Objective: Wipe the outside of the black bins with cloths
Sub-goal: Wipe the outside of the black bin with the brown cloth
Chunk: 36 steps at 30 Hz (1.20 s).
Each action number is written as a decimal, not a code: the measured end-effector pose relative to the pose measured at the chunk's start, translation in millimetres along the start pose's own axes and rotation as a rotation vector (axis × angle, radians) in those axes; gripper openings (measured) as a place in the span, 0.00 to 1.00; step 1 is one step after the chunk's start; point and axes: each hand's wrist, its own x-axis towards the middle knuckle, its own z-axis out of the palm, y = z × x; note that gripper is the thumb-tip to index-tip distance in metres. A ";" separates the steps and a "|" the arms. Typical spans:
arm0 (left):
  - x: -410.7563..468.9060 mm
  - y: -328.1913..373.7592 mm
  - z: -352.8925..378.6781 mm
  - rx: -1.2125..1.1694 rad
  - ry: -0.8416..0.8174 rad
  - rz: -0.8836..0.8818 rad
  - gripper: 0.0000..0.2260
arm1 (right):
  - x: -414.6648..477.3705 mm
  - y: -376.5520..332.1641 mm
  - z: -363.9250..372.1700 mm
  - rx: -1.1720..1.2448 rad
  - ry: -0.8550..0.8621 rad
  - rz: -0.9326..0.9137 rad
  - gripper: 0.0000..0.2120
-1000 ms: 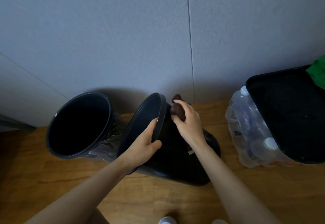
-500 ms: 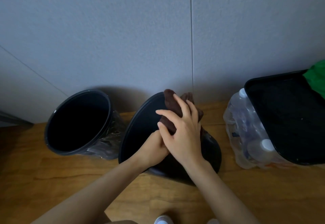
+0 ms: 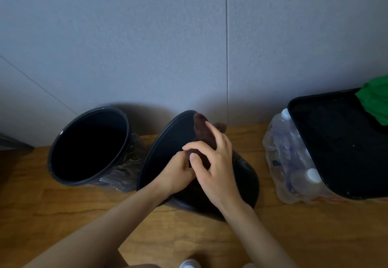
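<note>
Frame centre: left hand curls round rim of tilted black bin; right hand, fingers bent, pinches brown cloth against that rim.

Left black bin, middle black bin and right black bin; dark brown cloth at centre. Plain grey wall above, orange-brown wood-grain floor below. Clear bottles with white caps; bright green material far right.
</note>
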 end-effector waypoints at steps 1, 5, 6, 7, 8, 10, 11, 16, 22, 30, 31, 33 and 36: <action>-0.7 1.6 -1.1 -0.014 -0.007 -0.004 0.13 | -1.4 -0.1 2.4 -0.006 0.013 -0.003 0.11; -3.1 -0.9 -1.4 -0.056 -0.011 -0.007 0.11 | 17.3 3.2 2.8 -0.042 0.038 -0.030 0.10; -3.9 -1.9 -0.5 -0.060 -0.023 -0.020 0.10 | 27.8 6.3 0.0 -0.033 0.041 -0.004 0.09; -4.5 -3.4 0.0 -0.076 -0.045 -0.036 0.10 | 40.3 10.4 -3.8 -0.021 0.045 0.034 0.08; -5.4 -4.2 0.7 -0.097 -0.073 -0.054 0.11 | 52.3 13.8 -8.3 -0.009 0.041 0.078 0.08; -6.5 -4.8 0.2 -0.141 -0.106 -0.090 0.14 | 69.4 20.0 -15.3 0.035 -0.005 0.141 0.09; -6.8 -5.2 -0.3 -0.175 -0.120 -0.107 0.17 | 72.6 22.0 -16.7 0.064 -0.033 0.156 0.10; -0.6 1.2 -2.7 -0.235 -0.179 -0.183 0.26 | 59.7 26.3 -12.2 0.141 0.033 0.117 0.09; 14.4 10.3 4.8 -0.212 0.112 -0.262 0.13 | 47.0 22.2 -3.4 0.174 0.072 0.002 0.09; 8.1 4.0 -17.7 -0.308 0.151 -0.307 0.11 | 21.9 48.1 -30.1 0.044 0.116 0.018 0.14; 9.1 3.9 -16.6 -0.304 0.150 -0.309 0.11 | 14.3 49.5 -24.9 0.027 0.081 0.048 0.13; 11.1 2.1 -13.3 -0.257 0.163 -0.294 0.08 | 1.3 46.1 -11.3 0.013 0.021 0.064 0.13; 12.3 -0.8 -11.4 -0.153 0.225 -0.237 0.12 | -3.5 36.1 2.7 0.015 -0.014 0.011 0.29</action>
